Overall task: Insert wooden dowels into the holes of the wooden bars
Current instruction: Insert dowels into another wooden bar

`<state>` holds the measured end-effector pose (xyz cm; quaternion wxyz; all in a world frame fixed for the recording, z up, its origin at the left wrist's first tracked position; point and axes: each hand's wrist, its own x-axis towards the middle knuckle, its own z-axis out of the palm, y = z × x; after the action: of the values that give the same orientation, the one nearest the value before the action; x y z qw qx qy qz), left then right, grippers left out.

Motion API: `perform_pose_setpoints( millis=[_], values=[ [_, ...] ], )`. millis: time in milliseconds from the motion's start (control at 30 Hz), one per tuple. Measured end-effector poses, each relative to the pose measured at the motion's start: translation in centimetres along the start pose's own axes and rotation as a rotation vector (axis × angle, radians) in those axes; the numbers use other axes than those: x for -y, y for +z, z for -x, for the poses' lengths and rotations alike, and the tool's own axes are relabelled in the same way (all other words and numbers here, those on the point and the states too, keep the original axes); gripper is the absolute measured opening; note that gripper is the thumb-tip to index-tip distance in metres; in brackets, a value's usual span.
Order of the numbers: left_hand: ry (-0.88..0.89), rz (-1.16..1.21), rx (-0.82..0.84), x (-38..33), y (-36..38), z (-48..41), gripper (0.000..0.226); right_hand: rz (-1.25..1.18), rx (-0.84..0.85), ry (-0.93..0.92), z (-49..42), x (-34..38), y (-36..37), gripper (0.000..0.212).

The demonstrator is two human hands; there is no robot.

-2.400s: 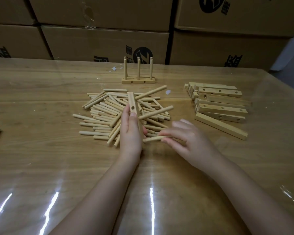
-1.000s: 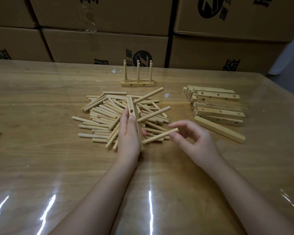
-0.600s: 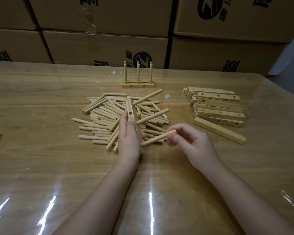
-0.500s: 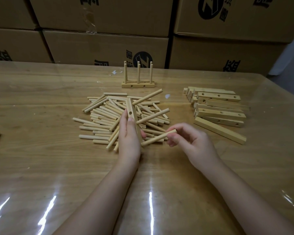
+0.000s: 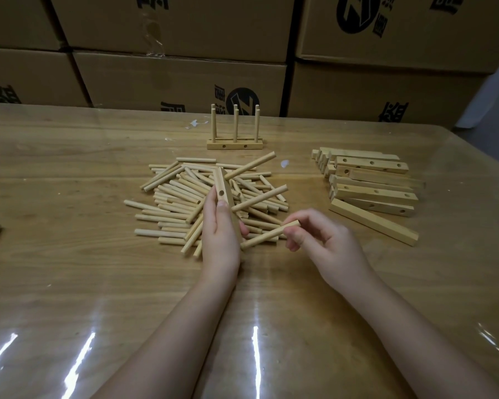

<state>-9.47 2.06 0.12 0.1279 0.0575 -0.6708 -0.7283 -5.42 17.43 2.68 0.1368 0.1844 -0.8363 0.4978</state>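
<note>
- Left hand (image 5: 219,237): fingers curled round the near half of a wooden bar (image 5: 223,185); the bar is held above the pile, its far end pointing away from the person
- One hole (image 5: 221,193) is seen on the upward face, just beyond the fingertips; the grip appears to be kept low so that the holes are left uncovered and the bar is braced against a push
- Pile of dowels (image 5: 179,194): loose and criss-crossed on the table (image 5: 69,283), directly under and around the held bar; it is judged to be kept central so that stock can be reached by either hand
- Finished bar (image 5: 234,145): set behind the pile, flat on the table, three dowels standing upright in it; two side holes are seen unfilled
- Right hand (image 5: 329,246): one dowel (image 5: 267,235) is pinched at its right end between thumb and curled fingers, the other fingers loosely bent
- The dowel is slanted down to the left, its free end close by the left thumb and the near part of the bar; contact with the bar cannot be told, as that spot is hidden by the left hand
- Step judged: alignment of the dowel tip to a hole, insertion not yet made
- Stack of bars (image 5: 375,194): laid side by side at the right, well apart from the pile, drilled holes showing; it is taken as waiting stock
</note>
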Motion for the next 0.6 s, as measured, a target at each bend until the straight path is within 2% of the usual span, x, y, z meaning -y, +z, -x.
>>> perform_pose_setpoints(
  millis=[500, 600],
  values=[
    [0.018, 0.014, 0.006, 0.12, 0.03, 0.17, 0.038, 0.014, 0.019, 0.060, 0.14, 0.27, -0.02, 0.007],
    [0.013, 0.043, 0.025, 0.04, -0.03, 0.05, 0.031, -0.062, 0.000, 0.086, 0.21, 0.30, 0.37, 0.010]
  ],
)
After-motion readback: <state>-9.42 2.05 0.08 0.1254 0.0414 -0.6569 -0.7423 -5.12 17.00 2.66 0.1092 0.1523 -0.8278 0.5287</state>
